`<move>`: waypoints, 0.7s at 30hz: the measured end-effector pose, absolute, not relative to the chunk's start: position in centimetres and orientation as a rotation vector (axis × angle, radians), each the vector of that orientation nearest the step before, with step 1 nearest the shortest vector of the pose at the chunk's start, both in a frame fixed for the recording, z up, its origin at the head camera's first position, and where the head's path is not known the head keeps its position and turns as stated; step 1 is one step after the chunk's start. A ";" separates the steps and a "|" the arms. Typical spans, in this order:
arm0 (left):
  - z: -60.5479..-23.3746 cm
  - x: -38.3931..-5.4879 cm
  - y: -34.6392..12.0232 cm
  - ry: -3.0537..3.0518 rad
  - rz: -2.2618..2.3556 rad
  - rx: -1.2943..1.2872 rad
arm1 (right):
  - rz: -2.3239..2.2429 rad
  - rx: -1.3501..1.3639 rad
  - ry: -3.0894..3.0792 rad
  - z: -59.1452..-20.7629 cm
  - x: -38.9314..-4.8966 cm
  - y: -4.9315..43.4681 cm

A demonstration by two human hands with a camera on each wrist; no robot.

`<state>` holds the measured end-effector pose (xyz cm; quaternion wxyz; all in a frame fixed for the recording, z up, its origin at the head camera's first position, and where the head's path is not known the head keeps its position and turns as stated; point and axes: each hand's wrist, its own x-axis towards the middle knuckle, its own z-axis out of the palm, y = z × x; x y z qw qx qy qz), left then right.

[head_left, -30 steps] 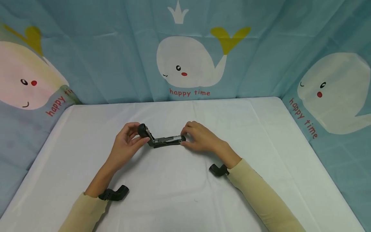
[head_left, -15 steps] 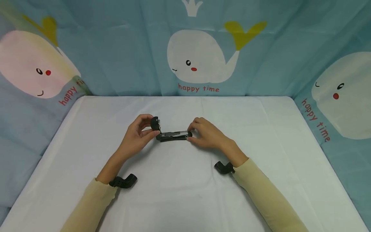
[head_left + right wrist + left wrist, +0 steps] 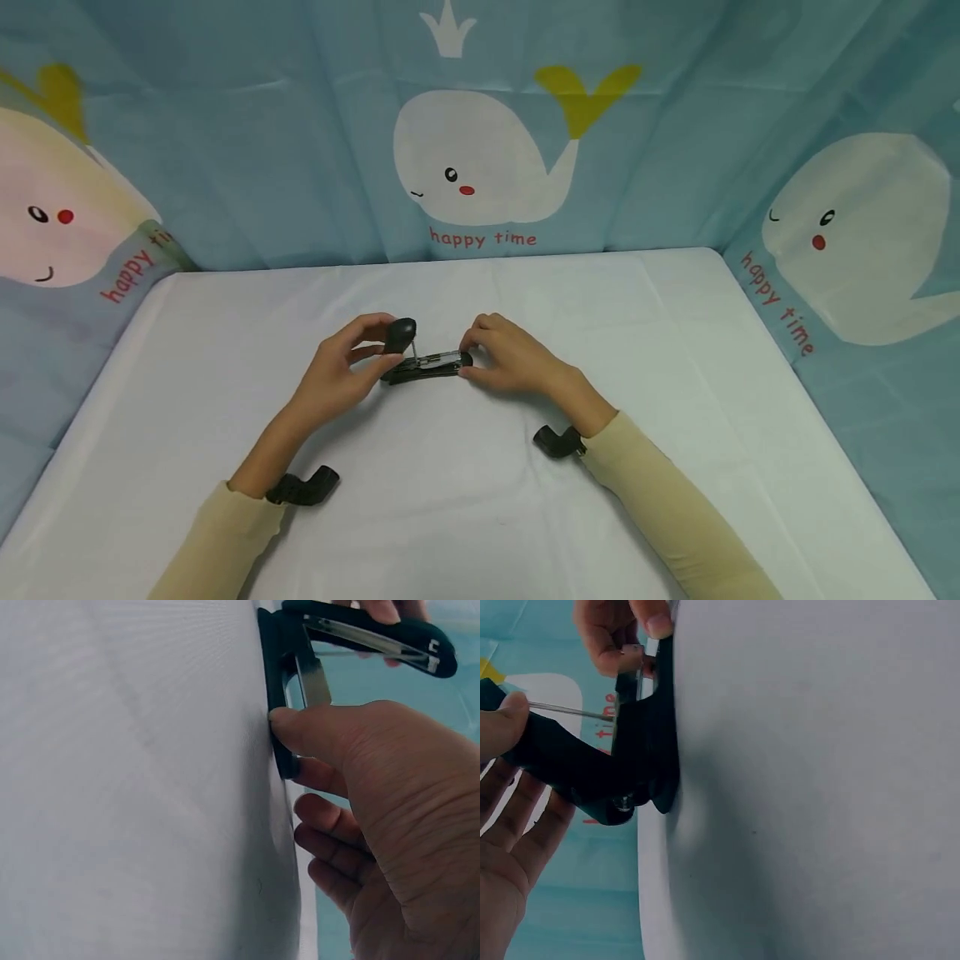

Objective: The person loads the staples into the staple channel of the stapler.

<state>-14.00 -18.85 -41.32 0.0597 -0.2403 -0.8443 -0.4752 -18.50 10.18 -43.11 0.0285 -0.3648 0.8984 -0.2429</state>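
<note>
A black stapler lies on the white cloth with its top arm [image 3: 401, 335] raised at an angle over its base [image 3: 425, 372]. My left hand [image 3: 337, 367] holds that arm near its tip, thumb on one side and fingers on the other. In the left wrist view a thin metal rod [image 3: 570, 711] runs between the arm and the silver staple channel. My right hand [image 3: 517, 358] pinches the far end of the base between thumb and fingers. The right wrist view shows the arm's underside [image 3: 375, 641] with its metal strip.
A white cloth [image 3: 480, 517] covers the table. Behind and beside it hangs a blue curtain [image 3: 315, 167] printed with whales. Each wrist carries a black camera mount, the left one [image 3: 307, 487] and the right one [image 3: 558, 442] close above the cloth.
The stapler's top arm has swung from leaning back leftward, through upright, to tilting right over the base, moved by my left hand. My right hand keeps its pinch on the base.
</note>
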 end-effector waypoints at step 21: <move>-40.3 -14.6 -17.1 -2.695 -1.212 -0.799 | -0.756 -1.120 2.769 -42.9 -18.7 10.2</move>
